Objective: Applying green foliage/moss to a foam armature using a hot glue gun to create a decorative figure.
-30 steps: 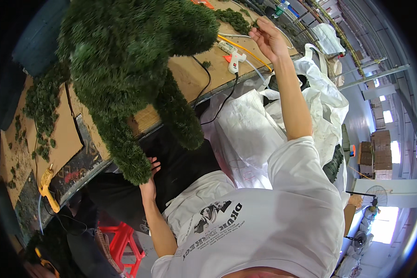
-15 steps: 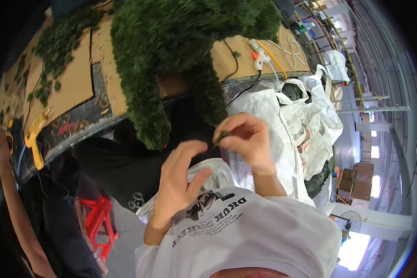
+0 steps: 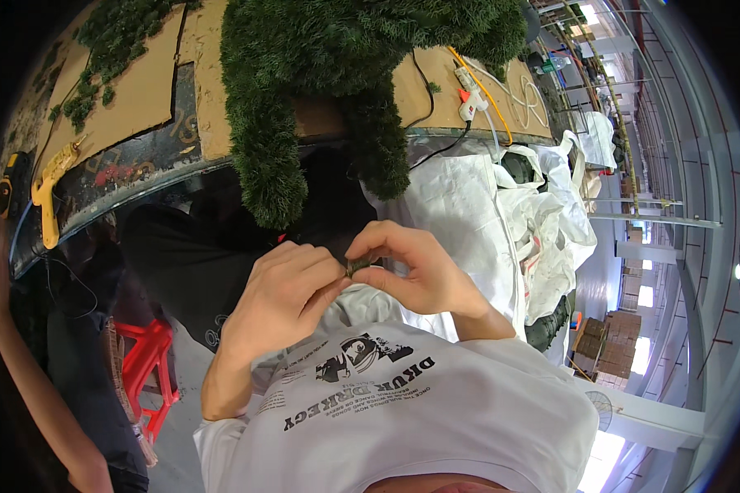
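Note:
My right hand (image 3: 415, 267) pinches a small green artificial foliage sprig (image 3: 357, 266) between thumb and fingertips, over my lap. Against its other side, the thumb and fingers of my left hand (image 3: 292, 289) are closed, and the two hands nearly touch. The fingers partly cover the sprig. Just beyond my hands, a large green artificial-foliage figure (image 3: 304, 49) lies on the table, with two leg-like parts hanging over the near edge.
A yellow glue gun (image 3: 49, 193) stands at the table's left edge. Loose sprigs (image 3: 119, 49) lie on cardboard (image 3: 144, 94). A power strip (image 3: 470, 99) with cords is at the right, above white sacks (image 3: 460, 214). Another person's arm (image 3: 37, 394) shows at the far left, near a red stool (image 3: 144, 370).
My left hand has moved up and right and closed at the sprig, meeting my right hand, which has shifted left and slightly down. The view has shifted a little.

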Demonstrator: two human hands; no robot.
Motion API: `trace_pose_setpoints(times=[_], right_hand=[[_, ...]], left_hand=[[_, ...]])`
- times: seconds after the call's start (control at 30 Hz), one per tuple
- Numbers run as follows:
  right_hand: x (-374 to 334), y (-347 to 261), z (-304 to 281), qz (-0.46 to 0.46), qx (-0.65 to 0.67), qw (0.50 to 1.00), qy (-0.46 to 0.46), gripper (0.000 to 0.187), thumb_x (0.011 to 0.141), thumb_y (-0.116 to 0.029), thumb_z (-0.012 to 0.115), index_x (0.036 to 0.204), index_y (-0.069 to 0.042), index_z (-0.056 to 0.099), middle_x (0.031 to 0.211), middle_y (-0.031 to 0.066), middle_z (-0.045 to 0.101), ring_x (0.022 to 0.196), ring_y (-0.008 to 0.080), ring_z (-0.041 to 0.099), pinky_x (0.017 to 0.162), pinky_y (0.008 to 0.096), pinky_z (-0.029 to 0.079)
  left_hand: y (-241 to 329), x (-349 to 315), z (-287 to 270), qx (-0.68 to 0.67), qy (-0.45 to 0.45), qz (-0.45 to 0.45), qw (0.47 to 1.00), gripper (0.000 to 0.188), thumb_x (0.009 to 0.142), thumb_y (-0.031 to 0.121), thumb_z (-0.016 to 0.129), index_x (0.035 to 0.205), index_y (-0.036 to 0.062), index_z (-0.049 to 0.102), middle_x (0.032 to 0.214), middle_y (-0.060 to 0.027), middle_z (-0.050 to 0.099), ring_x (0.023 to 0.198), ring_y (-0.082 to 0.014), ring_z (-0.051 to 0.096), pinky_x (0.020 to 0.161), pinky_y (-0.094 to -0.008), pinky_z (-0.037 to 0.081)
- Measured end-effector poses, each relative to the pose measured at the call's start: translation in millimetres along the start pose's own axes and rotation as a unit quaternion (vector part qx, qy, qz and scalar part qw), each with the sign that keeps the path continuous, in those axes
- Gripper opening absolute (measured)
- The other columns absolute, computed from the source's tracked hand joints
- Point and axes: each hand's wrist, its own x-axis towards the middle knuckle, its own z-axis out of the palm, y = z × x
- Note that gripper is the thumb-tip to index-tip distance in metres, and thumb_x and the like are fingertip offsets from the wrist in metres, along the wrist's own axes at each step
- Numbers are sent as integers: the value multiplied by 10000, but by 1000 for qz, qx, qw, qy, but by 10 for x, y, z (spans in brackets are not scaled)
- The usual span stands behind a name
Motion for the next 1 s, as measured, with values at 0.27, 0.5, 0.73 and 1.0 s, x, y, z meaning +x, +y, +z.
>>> trace_pose_setpoints(times=[0.27,0.5,0.73,1.0], right_hand=[[-144,39,63,-14,73,987,-144,216,878,-13,674,1078,-24,591,909,88,663,811,224,658,733,354,536],[-308,160,113,-105,91,965,-224,209,817,28,691,990,-50,602,888,57,655,758,201,633,660,337,501],[-216,210,-275,-158,119,980,-9,241,879,122,703,1054,8,583,995,159,683,827,220,666,726,332,555],[423,255,-231,-237,356,850,308,233,894,128,723,1094,63,624,1036,162,720,938,216,733,834,362,636]], left_hand=[[-15,-216,82,-190,-135,15,972,55,869,95,726,868,45,701,747,-88,644,686,-307,602,679,-392,459],[144,-366,80,-256,-181,19,950,68,876,84,725,853,34,686,740,-82,632,674,-303,591,652,-396,458],[74,-459,-384,-54,-69,-40,995,123,822,60,749,736,46,662,779,-60,685,679,-271,641,640,-400,479],[-259,-211,-101,345,-22,-155,925,207,890,175,756,773,48,642,738,-96,629,678,-316,649,603,-423,505]])
